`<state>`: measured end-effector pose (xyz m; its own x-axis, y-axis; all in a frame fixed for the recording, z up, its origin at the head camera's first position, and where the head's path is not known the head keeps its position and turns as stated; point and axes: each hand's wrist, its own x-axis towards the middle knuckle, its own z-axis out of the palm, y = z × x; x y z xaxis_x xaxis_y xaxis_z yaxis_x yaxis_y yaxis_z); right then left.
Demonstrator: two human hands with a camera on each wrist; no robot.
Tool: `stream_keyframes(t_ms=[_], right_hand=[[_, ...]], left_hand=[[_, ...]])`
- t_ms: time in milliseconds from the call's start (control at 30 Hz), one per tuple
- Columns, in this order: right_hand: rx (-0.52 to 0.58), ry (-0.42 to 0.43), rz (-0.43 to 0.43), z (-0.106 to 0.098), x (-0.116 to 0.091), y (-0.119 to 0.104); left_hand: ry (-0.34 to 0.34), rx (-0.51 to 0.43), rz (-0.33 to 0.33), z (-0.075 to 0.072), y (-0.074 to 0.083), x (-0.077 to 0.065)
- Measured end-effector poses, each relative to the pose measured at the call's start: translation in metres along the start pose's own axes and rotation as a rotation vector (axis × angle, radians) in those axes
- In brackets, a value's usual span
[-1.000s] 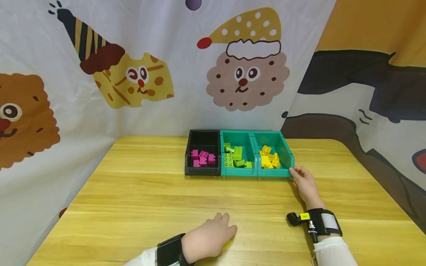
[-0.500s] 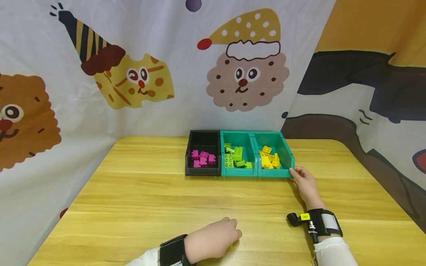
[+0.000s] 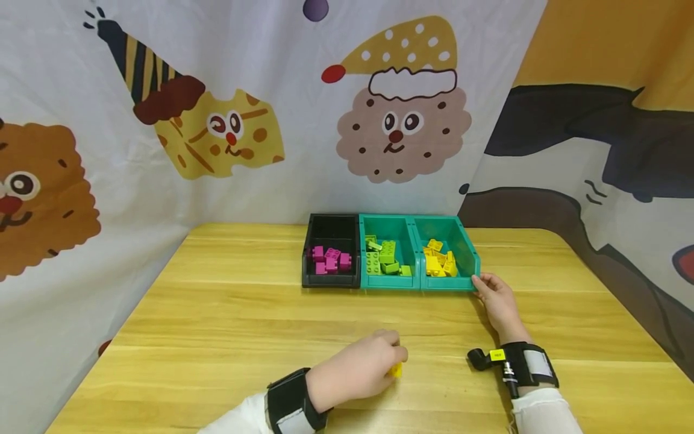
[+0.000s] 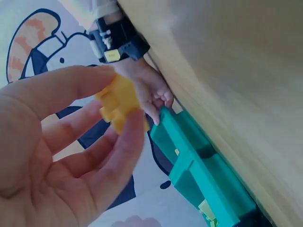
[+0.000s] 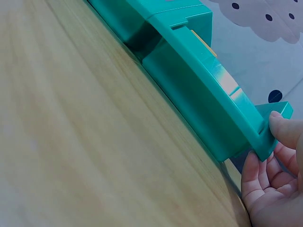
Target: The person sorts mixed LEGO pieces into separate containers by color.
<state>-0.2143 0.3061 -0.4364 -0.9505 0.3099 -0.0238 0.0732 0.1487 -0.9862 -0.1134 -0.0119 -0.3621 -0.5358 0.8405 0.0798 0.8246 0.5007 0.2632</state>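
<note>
Between thumb and fingers my left hand (image 3: 360, 367) pinches a yellow toy brick (image 4: 119, 99), just above the front middle of the table. Its studs show in the left wrist view; in the head view the fingers cover most of it. My right hand (image 3: 497, 304) grips the front right corner of the right-hand teal bin (image 3: 450, 282), thumb on the rim and fingers below, as the right wrist view shows. Several yellow bricks (image 3: 440, 259) lie inside that bin. The middle teal bin (image 3: 387, 281) has several green bricks (image 3: 387, 250), and the black bin (image 3: 329, 280) has several magenta ones (image 3: 331, 260).
The three bins stand side by side at the back of the wooden table (image 3: 217, 325). Behind them hangs a cloth (image 3: 303, 181) printed with cartoon figures. Each wrist wears a black strap (image 3: 295, 402).
My left hand has closed on the yellow brick, lifted it and moved forward and to the right. My right hand has stayed at the bin's corner.
</note>
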Motion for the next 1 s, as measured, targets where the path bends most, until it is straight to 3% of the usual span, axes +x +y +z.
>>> stream_keyframes(t_ms=[167,367,700,1000], right_hand=[[0.002,-0.004,0.002,0.000,0.000,-0.001],[-0.012,-0.003,0.006,0.001,0.000,-0.002],[-0.052,-0.011,0.020,0.002,-0.003,-0.001],[-0.044,-0.007,0.011,0.000,-0.001,-0.001]], left_hand=[[0.142,0.002,0.002,-0.002,-0.006,0.014],[0.278,0.034,-0.071,-0.007,-0.016,0.040],[0.314,-0.012,-0.163,-0.011,-0.035,0.086],[0.291,0.036,-0.221,-0.012,-0.033,0.123]])
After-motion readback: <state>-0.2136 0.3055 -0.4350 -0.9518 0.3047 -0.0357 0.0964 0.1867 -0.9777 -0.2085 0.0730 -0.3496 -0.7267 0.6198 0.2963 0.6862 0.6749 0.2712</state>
